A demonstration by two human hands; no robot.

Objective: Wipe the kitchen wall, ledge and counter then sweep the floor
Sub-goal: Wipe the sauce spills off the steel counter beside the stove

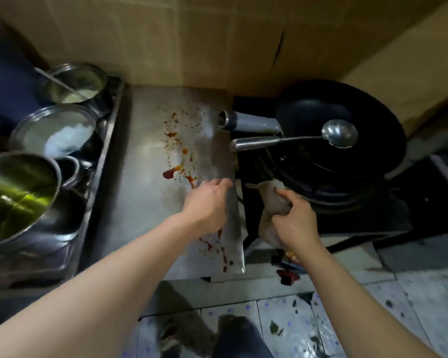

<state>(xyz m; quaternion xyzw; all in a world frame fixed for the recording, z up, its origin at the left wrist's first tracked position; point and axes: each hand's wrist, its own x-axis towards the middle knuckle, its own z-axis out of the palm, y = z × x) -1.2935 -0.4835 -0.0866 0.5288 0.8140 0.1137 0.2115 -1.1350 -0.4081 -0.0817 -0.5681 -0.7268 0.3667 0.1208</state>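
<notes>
Right hand (296, 223) grips the bunched cloth (273, 208) closed-fisted just off the table's (145, 202) right edge; red sauce streaks (177, 171) lie leftward, running front-to-back, nearer the open, empty left hand (207, 202).

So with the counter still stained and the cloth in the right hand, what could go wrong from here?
1. The wok handle and ladle handle jut over the counter; a wide wipe could knock them.
2. The left hand rests open among the red sauce stains and may smear them.
3. The right hand has its grip on the bunched cloth, so wiped debris could fall on the already littered floor.
</notes>
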